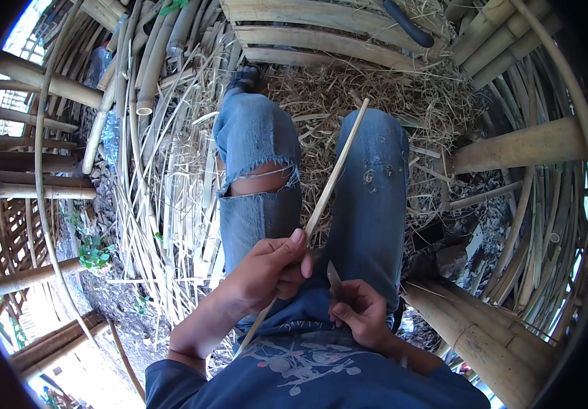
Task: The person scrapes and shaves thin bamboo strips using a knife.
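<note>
Bamboo strip (335, 174) pinched in left hand (267, 269) fingers (knife (333, 276) right)

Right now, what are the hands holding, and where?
Left hand grips a thin bamboo strip near its lower end; right hand holds a small knife by its handle.

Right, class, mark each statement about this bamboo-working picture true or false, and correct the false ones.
1. The left hand grips a thin bamboo strip. True.
2. The right hand is empty. False: it holds a small blade.
3. The person wears torn blue jeans. True.
4. The strip lies flat on the ground. False: it slants up over the lap.
5. Thick bamboo poles lie at the person's right. True.
</note>
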Demonstrator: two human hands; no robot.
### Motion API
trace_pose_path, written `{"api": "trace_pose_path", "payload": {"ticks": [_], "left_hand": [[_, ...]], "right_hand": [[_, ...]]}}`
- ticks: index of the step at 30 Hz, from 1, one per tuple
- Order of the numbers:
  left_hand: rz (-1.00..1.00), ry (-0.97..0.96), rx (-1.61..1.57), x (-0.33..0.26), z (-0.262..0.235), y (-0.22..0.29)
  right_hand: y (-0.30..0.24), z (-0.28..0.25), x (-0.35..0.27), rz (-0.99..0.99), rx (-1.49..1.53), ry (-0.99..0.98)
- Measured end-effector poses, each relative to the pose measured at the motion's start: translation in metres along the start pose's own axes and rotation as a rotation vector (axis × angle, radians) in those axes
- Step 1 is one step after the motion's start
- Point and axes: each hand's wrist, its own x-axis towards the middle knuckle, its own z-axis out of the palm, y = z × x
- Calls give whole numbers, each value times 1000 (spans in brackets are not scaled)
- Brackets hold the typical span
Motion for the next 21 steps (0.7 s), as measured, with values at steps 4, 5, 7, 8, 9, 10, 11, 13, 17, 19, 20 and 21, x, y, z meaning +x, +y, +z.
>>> {"api": "trace_pose_path", "payload": {"ticks": [4,5,7,8,9,10,11,13,17,19,20,21], "left_hand": [[35,-31,-30,7,2,-2],[28,-36,-25,9,3,-3],[25,-101,43,13,5,-8],[17,-108,49,15,8,-10],[-2,-138,66,17,12,-11],[-20,-167,83,17,14,-12],[30,-174,157,20,13,-14],[143,-168,206,22,4,-20],[270,-127,464,6,-12,-34],[249,-128,491,-7,-17,-38],[235,-129,512,-12,-17,-41],[214,-19,511,-15,-16,-45]], "right_hand": [[-7,-2,13,-79,-16,127],[-13,-4,23,-154,41,191],[-40,8,53,-270,179,233],[-51,10,63,-275,181,243],[-61,12,73,-245,73,237],[-69,14,80,-213,-35,230],[-77,13,84,-220,-32,237],[-93,9,92,-357,51,280],[-133,-10,102,-495,125,386],[-148,-15,113,-540,122,465],[-154,-18,117,-538,121,466],[-159,-21,121,-551,130,469]]}}
